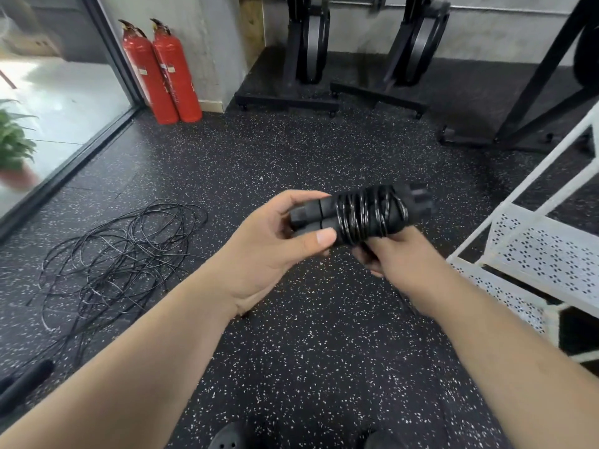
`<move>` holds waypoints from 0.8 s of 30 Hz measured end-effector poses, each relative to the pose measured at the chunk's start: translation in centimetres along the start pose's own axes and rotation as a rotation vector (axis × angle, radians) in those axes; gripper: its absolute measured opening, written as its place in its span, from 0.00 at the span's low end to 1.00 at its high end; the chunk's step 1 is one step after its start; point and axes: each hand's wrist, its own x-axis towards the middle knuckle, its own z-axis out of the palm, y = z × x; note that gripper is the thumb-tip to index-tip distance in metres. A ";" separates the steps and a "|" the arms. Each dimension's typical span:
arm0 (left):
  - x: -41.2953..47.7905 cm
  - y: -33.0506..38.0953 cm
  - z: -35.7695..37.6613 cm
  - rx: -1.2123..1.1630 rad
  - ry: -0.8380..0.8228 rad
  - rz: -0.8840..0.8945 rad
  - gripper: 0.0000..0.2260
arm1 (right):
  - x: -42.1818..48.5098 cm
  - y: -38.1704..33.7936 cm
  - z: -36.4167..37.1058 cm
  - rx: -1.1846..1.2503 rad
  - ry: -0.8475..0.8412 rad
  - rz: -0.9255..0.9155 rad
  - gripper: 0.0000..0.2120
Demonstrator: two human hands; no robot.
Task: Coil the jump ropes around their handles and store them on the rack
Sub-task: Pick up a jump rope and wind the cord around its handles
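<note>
A black jump rope [366,213] is wound tightly round its two black handles, held side by side in front of me. My left hand [275,241] grips the left ends of the handles, thumb on the near side. My right hand [395,257] holds the bundle from below at the coiled part; its fingers are mostly hidden under the rope. A tangled pile of loose black jump ropes [120,257] lies on the floor to my left. The white perforated metal rack [531,254] stands at the right, close to the bundle.
Two red fire extinguishers [162,72] stand by the wall at the back left. Black exercise machines [311,50] line the back wall. A black handle [26,380] lies at the lower left. A glass wall and potted plant [14,147] are far left.
</note>
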 end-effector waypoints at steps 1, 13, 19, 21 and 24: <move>0.3 -0.2 0.1 0.085 0.101 0.025 0.23 | -0.1 0.0 0.9 -0.119 0.020 -0.032 0.20; 1.3 -2.5 -3.4 1.223 0.345 -0.143 0.27 | -2.6 -1.4 3.3 -1.042 -0.020 -0.391 0.13; 0.5 -2.8 -2.9 1.221 0.039 -0.091 0.18 | -1.5 -1.5 0.0 -0.918 0.014 -0.404 0.11; 0.5 -2.8 -2.6 1.185 0.044 -0.083 0.17 | -1.1 -1.2 -0.9 -0.825 0.018 -0.394 0.09; 0.9 -2.7 -2.3 1.138 0.083 -0.107 0.17 | -0.9 -1.1 -2.0 -0.756 0.051 -0.377 0.09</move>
